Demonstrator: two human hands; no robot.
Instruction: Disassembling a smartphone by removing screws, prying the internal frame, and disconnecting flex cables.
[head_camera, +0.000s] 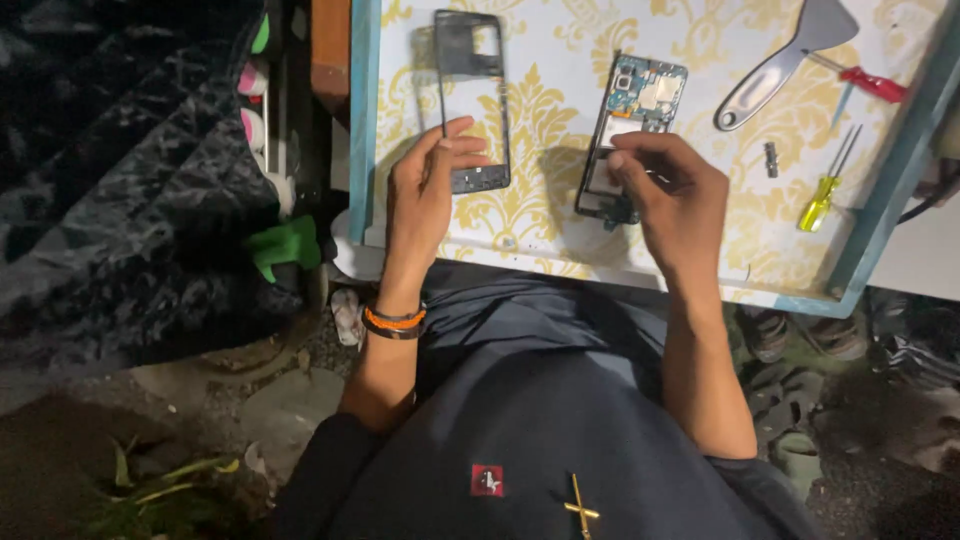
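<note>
1. Nearest the camera, the person's lap in dark clothing fills the lower middle, and both forearms reach up from it; the left wrist carries an orange and black wristband (393, 321).
2. The left hand (425, 190) lies on the near part of the surface (520, 215), which is covered in a white and yellow floral pattern with a blue rim. Its fingers are loosely curled, thumb and fingertips touching the lower end of a black phone frame (473, 100) that lies flat and stretches away from the hand.
3. The right hand (675, 190) is bunched, fingertips pinched together over the lower half of an opened phone (630, 135); whether anything sits between the fingertips I cannot tell. The phone lies flat just right of the frame, its circuit board bared at the far end.
4. Farther right lie a yellow-handled screwdriver (822, 200) and a small dark part (771, 158).
5. At the far edge rest a metal scraper (785, 62) and a red-handled screwdriver (868, 82).
</note>
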